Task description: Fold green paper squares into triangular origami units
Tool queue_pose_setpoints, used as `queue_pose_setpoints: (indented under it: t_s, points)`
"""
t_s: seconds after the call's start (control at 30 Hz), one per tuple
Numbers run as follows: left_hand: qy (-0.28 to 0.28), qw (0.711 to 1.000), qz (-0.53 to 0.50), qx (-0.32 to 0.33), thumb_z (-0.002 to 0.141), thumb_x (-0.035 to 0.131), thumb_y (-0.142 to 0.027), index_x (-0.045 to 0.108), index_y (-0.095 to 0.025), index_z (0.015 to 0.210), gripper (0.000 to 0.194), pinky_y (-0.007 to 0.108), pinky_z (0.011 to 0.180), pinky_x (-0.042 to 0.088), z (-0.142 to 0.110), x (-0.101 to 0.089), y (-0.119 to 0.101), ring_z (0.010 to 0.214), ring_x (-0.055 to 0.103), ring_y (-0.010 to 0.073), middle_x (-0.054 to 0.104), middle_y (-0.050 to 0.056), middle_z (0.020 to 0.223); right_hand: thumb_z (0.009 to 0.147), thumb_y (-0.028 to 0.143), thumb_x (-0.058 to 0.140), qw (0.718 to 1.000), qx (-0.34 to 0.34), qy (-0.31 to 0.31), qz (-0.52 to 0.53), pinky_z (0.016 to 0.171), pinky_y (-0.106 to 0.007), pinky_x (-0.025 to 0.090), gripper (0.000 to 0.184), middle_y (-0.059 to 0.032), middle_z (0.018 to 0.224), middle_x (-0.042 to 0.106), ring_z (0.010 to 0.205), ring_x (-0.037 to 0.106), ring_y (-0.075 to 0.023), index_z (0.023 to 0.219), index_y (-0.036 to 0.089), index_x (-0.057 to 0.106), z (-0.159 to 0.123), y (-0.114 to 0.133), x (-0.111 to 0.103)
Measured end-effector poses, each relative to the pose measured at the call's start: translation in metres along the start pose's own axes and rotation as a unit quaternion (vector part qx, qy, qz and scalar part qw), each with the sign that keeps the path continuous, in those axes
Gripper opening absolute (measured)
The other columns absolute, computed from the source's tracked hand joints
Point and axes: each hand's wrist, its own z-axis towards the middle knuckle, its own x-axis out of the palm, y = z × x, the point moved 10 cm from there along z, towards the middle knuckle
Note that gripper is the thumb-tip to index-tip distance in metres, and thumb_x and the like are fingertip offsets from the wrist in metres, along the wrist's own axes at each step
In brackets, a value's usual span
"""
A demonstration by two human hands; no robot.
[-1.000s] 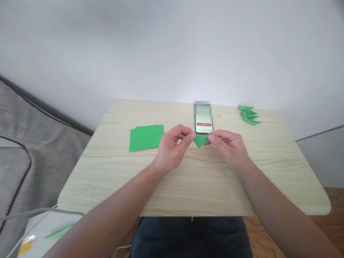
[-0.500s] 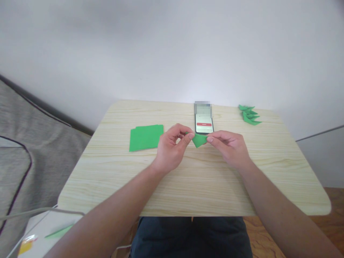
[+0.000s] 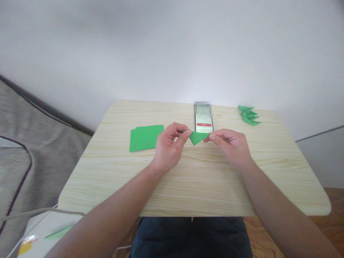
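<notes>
Both of my hands hold a small folded green paper triangle (image 3: 198, 137) just above the middle of a light wooden table (image 3: 193, 179). My left hand (image 3: 169, 147) pinches its left corner between thumb and forefinger. My right hand (image 3: 229, 145) pinches its right corner the same way. The triangle points down toward me. A stack of flat green paper sheets (image 3: 145, 137) lies left of my left hand.
A phone (image 3: 203, 120) with a lit screen lies flat just beyond my hands. Several folded green paper pieces (image 3: 249, 115) sit at the far right corner. A grey cushion (image 3: 32, 143) is left of the table, and a white box (image 3: 40, 233) with a cable is at lower left.
My hands have drawn slightly apart, and the green triangle now shows wider and flatter between the two pinches. The hands have also lifted a little.
</notes>
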Motion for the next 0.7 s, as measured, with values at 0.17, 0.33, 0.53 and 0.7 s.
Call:
queue_pose_setpoints:
  t_s: [0.17, 0.33, 0.53, 0.7]
  points:
    - [-0.040, 0.999, -0.028, -0.019, 0.090, 0.077, -0.038, 0.072, -0.019, 0.093, 0.019, 0.027, 0.067, 0.041, 0.004, -0.011, 0.006, 0.071, 0.053, 0.0129, 0.066, 0.001, 0.082, 0.090, 0.040, 0.078, 0.992, 0.013, -0.052, 0.116, 0.085, -0.039, 0.063, 0.018, -0.0048, 0.092, 0.083, 0.085, 0.078, -0.0214, 0.096, 0.023, 0.080, 0.003, -0.006, -0.010]
    - [0.009, 1.000, -0.012, -0.023, 0.090, 0.076, -0.040, 0.072, -0.019, 0.090, 0.021, 0.028, 0.071, 0.043, 0.002, 0.001, 0.005, 0.075, 0.055, 0.0148, 0.068, 0.002, 0.084, 0.086, 0.040, 0.081, 0.989, 0.019, -0.010, 0.148, 0.085, -0.040, 0.064, 0.027, -0.0051, 0.101, 0.082, 0.085, 0.078, -0.0215, 0.108, 0.024, 0.078, 0.002, -0.009, 0.003]
    - [0.025, 0.998, -0.017, -0.050, 0.087, 0.079, -0.040, 0.073, -0.019, 0.089, 0.022, 0.028, 0.071, 0.045, 0.001, 0.007, 0.012, 0.075, 0.056, 0.0145, 0.070, 0.002, 0.084, 0.090, 0.041, 0.077, 0.997, 0.016, 0.007, 0.075, 0.078, -0.033, 0.060, 0.018, -0.0034, 0.084, 0.080, 0.079, 0.075, -0.0192, 0.092, 0.023, 0.077, 0.000, -0.011, 0.005]
    - [0.007, 0.994, -0.059, -0.090, 0.083, 0.082, -0.040, 0.074, -0.018, 0.087, 0.023, 0.028, 0.068, 0.046, 0.001, 0.005, 0.020, 0.072, 0.058, 0.0143, 0.071, 0.002, 0.082, 0.091, 0.042, 0.075, 0.997, 0.007, -0.002, 0.072, 0.077, -0.033, 0.059, 0.020, -0.0030, 0.083, 0.079, 0.078, 0.073, -0.0195, 0.091, 0.023, 0.075, 0.000, -0.010, 0.003]
